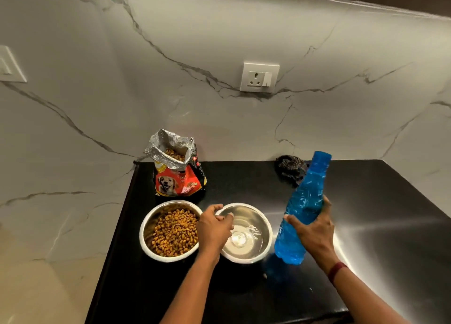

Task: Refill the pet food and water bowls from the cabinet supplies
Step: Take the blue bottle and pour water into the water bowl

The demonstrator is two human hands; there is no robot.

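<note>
Two steel bowls stand side by side on the black counter (378,226). The left bowl (148,228) holds brown kibble. The right bowl (256,226) has clear water in its bottom. My left hand (213,228) grips the near-left rim of the water bowl. My right hand (313,231) holds a blue plastic bottle (302,206) around its middle, upright and leaning slightly right, just right of the water bowl, its base a little above the counter. I cannot tell whether a cap is on the bottle's top. An open red pet food bag (179,174) stands behind the kibble bowl.
A dark crumpled cloth (289,168) lies at the back of the counter by the marble wall. A white socket plate (260,77) is on the wall above. The counter's left edge runs close beside the kibble bowl.
</note>
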